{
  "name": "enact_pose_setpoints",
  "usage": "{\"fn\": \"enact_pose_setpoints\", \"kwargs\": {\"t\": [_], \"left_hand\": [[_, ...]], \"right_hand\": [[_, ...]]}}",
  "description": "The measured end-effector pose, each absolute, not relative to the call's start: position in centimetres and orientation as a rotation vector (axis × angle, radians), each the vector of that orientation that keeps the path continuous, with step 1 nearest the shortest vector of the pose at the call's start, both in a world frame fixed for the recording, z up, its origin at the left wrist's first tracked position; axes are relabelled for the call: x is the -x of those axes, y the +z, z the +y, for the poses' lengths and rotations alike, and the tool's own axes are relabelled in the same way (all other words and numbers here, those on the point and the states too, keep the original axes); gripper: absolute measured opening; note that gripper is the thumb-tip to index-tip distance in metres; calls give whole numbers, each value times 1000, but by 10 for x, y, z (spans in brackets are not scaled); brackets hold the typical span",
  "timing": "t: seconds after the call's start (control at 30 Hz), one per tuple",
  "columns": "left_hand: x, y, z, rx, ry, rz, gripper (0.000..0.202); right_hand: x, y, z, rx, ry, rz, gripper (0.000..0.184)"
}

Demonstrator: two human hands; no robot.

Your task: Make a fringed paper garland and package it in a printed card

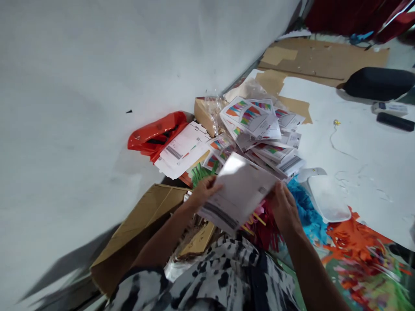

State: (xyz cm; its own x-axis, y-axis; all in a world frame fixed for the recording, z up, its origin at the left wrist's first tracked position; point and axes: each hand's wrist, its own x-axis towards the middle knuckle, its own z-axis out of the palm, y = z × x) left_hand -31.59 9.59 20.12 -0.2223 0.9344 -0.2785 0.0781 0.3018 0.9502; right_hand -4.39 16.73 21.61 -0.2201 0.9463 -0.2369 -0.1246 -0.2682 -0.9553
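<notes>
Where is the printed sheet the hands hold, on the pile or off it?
Off the pile of printed papers: the printed sheet is held up between the left hand and right hand.

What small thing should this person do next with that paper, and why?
I'd guess they should lay the printed sheet onto the pile of printed sheets just beyond it. The left hand and right hand hold it by its edges, its print resembles the pile's barcoded pages, and the pile looks within easy reach.
</notes>
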Motion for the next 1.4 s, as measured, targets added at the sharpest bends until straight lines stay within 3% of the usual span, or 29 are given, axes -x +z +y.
{"fn": "enact_pose_setpoints", "kwargs": {"t": [0.17, 0.27, 0.37, 0.53, 0.93, 1.17, 1.4], "left_hand": [[441, 233, 123, -1035, 1314, 2191, 40], [494, 226, 149, -1490, 761, 2770, 42], [513, 194, 176, -1570, 499, 2741, 48], [511, 146, 196, -1568, 92, 2614, 81], [519, 146, 191, -1667, -31, 2520, 72], [572, 176, 198, -1594, -1, 2561, 61], [602, 184, 197, -1644, -159, 2611, 56]], "right_hand": [[55, 213, 155, 1175, 1742, -1214, 42], [55, 201, 149, 1249, 1783, -1198, 39], [53, 191, 145, 1291, 1813, -1232, 41], [44, 179, 145, 1414, 1794, -1276, 46], [86, 145, 164, 1407, 1815, -1450, 47], [178, 127, 205, 1158, 1755, -2015, 32], [304, 93, 252, 915, 1453, -2410, 35]]}}
